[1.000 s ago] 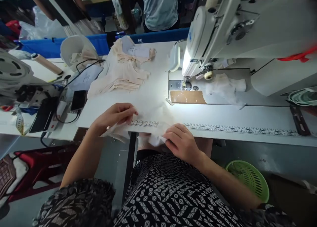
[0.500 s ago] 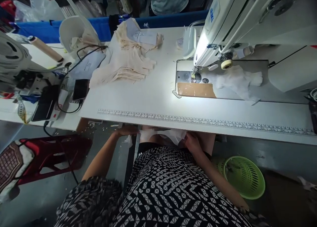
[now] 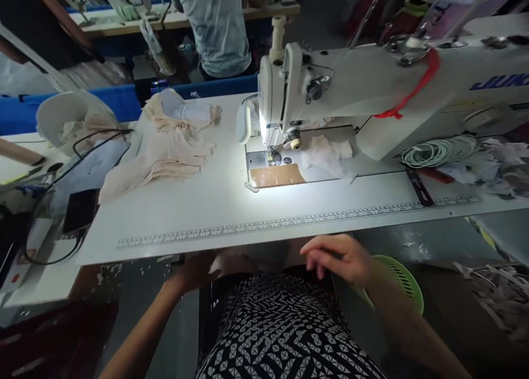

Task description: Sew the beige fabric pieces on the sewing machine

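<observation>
Fingers of right hand [image 3: 341,258] hovering spread, empty; left hand [image 3: 194,271] pinching white fabric [image 3: 231,262] below worktop [image 3: 206,214] edge, possibly slipping floorward.

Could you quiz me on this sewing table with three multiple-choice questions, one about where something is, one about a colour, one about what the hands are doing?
1. Where does the stack of pale beige cut fabric pieces lie?
A. On the white table, left of the white sewing machine
B. In the basket
C. On the person's lap

2. What colour is the round slotted plastic basket below the table edge?
A. Red
B. Green
C. Blue

3. How does the person's right hand stand?
A. Gripping the machine's wheel
B. Pressed flat on the table top
C. Open with fingers spread, below the table edge, holding nothing

Answers: 1 A, the stack rests on the white table left of the white sewing machine. 2 B, its rim and slots are light green. 3 C, the fingers are spread over the lap, while the left hand touches a pale cloth there.
</observation>
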`<state>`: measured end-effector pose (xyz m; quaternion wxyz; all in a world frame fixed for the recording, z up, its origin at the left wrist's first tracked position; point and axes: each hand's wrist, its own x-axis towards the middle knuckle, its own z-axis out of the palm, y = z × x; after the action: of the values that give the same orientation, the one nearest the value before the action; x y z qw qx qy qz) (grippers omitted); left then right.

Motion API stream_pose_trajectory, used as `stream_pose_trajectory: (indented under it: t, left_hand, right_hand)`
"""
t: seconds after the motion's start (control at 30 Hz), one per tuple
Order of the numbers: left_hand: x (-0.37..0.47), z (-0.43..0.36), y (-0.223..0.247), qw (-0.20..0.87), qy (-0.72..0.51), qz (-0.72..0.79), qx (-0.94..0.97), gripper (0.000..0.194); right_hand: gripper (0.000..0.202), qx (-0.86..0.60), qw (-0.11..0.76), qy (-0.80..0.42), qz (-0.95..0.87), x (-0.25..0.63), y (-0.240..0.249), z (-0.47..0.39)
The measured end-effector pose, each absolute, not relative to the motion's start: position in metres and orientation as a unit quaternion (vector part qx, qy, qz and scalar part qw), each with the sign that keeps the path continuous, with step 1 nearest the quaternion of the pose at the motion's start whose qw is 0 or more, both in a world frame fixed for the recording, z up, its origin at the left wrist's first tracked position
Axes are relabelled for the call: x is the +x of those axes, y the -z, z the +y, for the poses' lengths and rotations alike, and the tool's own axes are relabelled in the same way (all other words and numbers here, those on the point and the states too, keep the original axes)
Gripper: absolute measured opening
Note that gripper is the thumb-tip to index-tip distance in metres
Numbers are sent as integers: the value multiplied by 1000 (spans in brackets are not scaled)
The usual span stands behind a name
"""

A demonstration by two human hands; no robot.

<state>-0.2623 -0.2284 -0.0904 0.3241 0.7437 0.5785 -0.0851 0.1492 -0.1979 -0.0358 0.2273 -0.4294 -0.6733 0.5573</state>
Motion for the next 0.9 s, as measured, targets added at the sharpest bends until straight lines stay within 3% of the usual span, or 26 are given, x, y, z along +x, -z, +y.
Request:
stream_pose_trajectory:
  t: [0.07,0.13,0.27,0.4,0.6,0.77,0.9]
  left_hand:
    - [-239,-223,55,433,30,444,784,45]
    - [-207,-209,19,506,-32,290,812,39]
    - [-134,-157,-23,476,-155,194,844,33]
    - [-73,-86,-19,333,-267,280,860,29]
    - [-15,0,1,137,-278,463,831,23]
    - [0,22,6,102,-197,518,826,17]
    - [-3,23,13,88,-205,516,827,11]
  right_hand:
    - [34,-501,310,-380,-713,172,18,-162]
    - [31,-561,337,-210,-726,185,13,-115]
    - [21,-644,259,3,-720,184,24,-37]
    - [22,-662,168,59,-728,171,32,-22]
    - [24,-634,173,78,-750,169,28,-33]
    - [22,-634,215,88,-738,173,31,-30]
    - [18,-644,188,66,-739,172,33,-33]
